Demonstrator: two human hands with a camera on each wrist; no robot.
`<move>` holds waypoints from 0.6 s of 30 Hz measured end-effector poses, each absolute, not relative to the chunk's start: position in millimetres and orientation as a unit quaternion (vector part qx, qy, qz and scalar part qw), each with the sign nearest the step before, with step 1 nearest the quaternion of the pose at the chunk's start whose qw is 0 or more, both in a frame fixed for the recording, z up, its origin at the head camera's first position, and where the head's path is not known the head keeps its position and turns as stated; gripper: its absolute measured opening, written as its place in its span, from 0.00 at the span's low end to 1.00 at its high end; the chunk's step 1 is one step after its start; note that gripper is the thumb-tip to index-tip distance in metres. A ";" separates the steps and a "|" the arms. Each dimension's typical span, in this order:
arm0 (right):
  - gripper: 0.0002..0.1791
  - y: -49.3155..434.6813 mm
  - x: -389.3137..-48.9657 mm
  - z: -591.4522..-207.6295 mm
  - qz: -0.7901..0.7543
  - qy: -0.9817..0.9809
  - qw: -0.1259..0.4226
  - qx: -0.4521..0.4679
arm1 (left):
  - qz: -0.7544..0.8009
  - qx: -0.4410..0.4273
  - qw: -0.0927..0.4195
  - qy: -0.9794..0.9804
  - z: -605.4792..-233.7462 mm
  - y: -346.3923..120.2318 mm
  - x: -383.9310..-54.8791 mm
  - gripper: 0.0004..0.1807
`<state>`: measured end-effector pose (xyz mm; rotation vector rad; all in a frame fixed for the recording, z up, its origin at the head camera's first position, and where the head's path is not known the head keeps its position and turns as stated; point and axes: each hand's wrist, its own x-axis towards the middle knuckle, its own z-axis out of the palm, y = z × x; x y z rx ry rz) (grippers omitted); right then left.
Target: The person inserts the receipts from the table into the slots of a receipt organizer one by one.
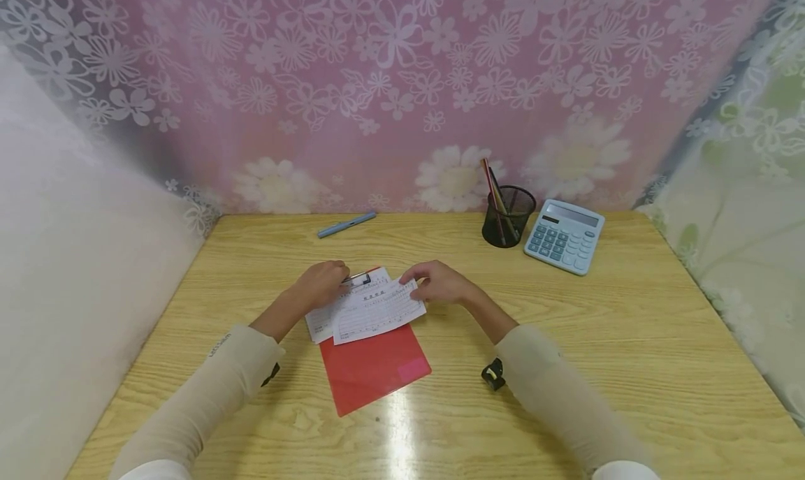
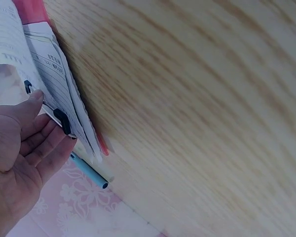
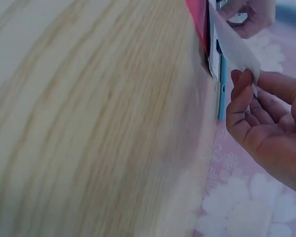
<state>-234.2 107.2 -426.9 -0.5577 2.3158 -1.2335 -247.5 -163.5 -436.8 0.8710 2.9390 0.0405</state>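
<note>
A red clipboard (image 1: 377, 372) lies at a slant on the table, with several printed slips (image 1: 319, 324) under its metal clip (image 1: 360, 279). My left hand (image 1: 322, 284) grips the clip at the top; in the left wrist view its thumb is on one side of the clip (image 2: 61, 121) and its fingers on the other. My right hand (image 1: 442, 283) pinches the right end of a loose printed slip (image 1: 377, 318) between thumb and fingers. That slip slants over the clipped ones, and in the right wrist view the slip (image 3: 237, 47) stands raised off the board.
A blue pen (image 1: 346, 225) lies behind the clipboard. At the back right stand a black mesh pen cup (image 1: 508, 218) with pencils in it and a light blue calculator (image 1: 564, 235). Flowered cloth (image 1: 402, 117) borders the wooden table (image 1: 629, 368).
</note>
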 end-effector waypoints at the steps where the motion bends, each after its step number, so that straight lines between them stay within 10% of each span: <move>1: 0.15 104.0 -235.0 -428.4 -0.443 0.845 0.225 -0.199 | 0.014 0.282 0.039 0.958 -436.8 -163.3 -247.4 0.08; 18: 0.13 63.4 -235.6 -443.3 -0.382 0.887 0.197 -0.171 | -0.030 0.306 0.043 0.950 -435.8 -159.7 -245.5 0.10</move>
